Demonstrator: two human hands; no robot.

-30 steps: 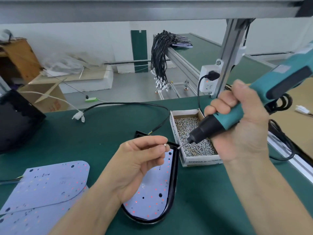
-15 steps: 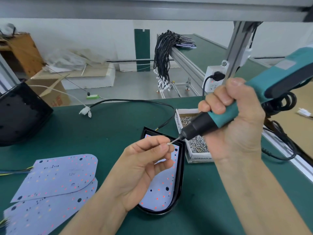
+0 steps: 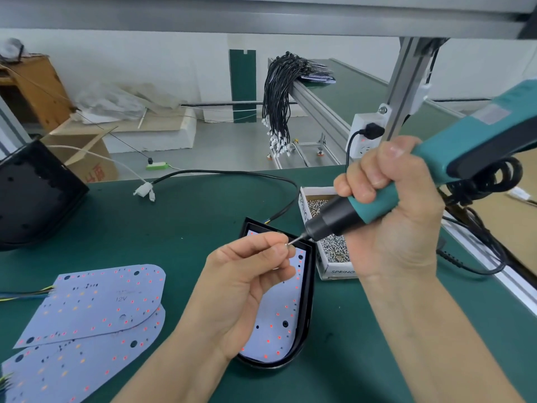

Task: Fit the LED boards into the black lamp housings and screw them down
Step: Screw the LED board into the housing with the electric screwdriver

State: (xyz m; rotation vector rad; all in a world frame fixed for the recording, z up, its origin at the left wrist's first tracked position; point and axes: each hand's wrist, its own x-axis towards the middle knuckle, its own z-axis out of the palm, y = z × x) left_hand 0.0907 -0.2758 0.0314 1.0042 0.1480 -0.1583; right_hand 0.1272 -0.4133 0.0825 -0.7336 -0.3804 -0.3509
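Both hands raised over the housing (image 3: 308,324): left hand (image 3: 247,289) pinches what looks like a screw (image 3: 286,244) at the bit, right hand (image 3: 395,216) fist-grips the tilted screwdriver (image 3: 436,170).

"12V" is printed on the upper loose LED board (image 3: 96,303) at the table's left edge; "SPRING" marks the screw box (image 3: 337,270), partly hidden.

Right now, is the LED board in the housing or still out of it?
In. The LED board lies flat inside the black housing, whose rim shows along its right side and bottom. Whether any screw already holds it: cannot tell.
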